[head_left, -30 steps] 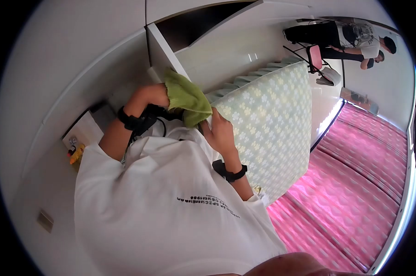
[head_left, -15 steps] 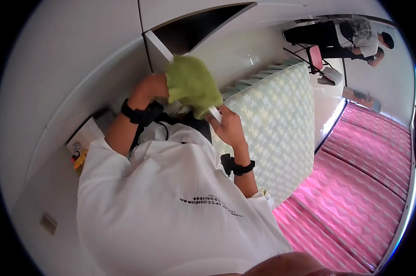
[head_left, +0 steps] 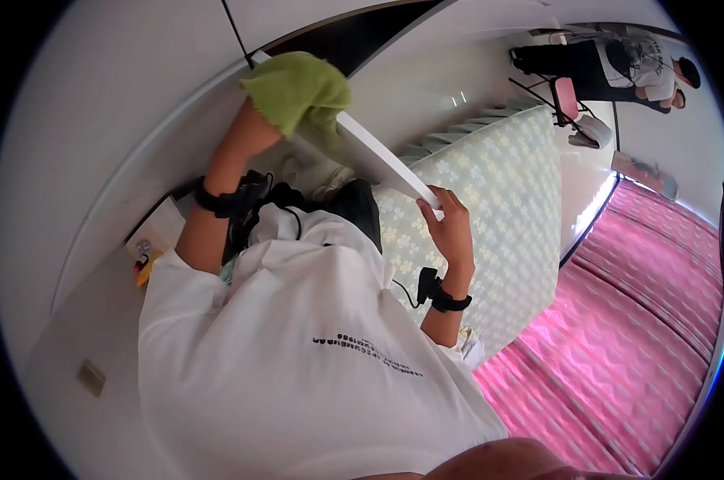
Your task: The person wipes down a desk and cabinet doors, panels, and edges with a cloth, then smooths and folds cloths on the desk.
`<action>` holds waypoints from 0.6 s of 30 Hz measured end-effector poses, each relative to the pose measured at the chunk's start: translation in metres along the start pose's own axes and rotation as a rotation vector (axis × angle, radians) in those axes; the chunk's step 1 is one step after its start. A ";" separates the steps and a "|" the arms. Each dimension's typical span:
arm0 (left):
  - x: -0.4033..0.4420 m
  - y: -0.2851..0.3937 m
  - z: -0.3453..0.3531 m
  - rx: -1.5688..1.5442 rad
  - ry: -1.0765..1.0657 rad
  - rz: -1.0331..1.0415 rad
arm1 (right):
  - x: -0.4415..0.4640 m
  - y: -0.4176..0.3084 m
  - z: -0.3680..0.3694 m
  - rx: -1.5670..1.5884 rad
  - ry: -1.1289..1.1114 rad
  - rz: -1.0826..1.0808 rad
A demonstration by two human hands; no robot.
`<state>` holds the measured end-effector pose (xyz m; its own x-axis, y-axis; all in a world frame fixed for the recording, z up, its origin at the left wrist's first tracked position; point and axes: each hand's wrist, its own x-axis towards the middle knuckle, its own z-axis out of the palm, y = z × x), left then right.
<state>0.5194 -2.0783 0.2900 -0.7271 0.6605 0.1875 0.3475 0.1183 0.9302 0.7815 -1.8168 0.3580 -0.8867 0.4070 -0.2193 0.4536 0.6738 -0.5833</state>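
Note:
A green cloth (head_left: 298,92) covers the fingers of my left hand (head_left: 254,128), which holds it against a white panel near its upper end. That panel (head_left: 386,160) runs down and right from a dark cabinet opening. At its lower right end, my right hand (head_left: 450,224) grips the edge between thumb and fingers. The cloth hides how my left fingers are bent. Each wrist wears a black strapped device.
A bed with a flowered green cover (head_left: 498,208) lies right of the panel. Beyond are a pink folding chair (head_left: 566,98), people (head_left: 650,72) and pink curtains (head_left: 610,320). The dark cabinet opening (head_left: 354,40) is above; a wall switch (head_left: 91,378) is at lower left.
The cloth and my left hand have moved up and left along the panel. My right hand has shifted right with the panel's end, and more of the white edge shows between my hands.

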 end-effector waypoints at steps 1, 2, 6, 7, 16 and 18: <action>0.008 0.020 0.007 0.195 -0.072 0.044 | -0.001 0.001 0.000 -0.036 0.040 -0.012; 0.017 0.035 0.018 0.390 -0.147 0.086 | 0.000 0.002 0.001 -0.072 0.082 -0.023; 0.033 0.042 0.095 0.863 -0.268 0.289 | 0.003 -0.003 0.003 -0.034 0.162 0.041; 0.037 0.054 0.110 0.844 -0.377 0.293 | 0.005 -0.005 0.003 -0.028 0.168 0.050; 0.036 0.078 0.221 0.657 -0.386 0.722 | 0.004 -0.014 0.012 -0.106 0.387 -0.078; 0.041 0.079 0.206 0.668 -0.393 0.824 | 0.005 -0.015 0.011 -0.085 0.372 -0.089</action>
<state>0.6386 -1.8894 0.3061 0.0652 0.8936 0.4440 0.9672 -0.1660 0.1921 0.7689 -1.8319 0.3569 -0.8370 0.5299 0.1366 0.3959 0.7588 -0.5172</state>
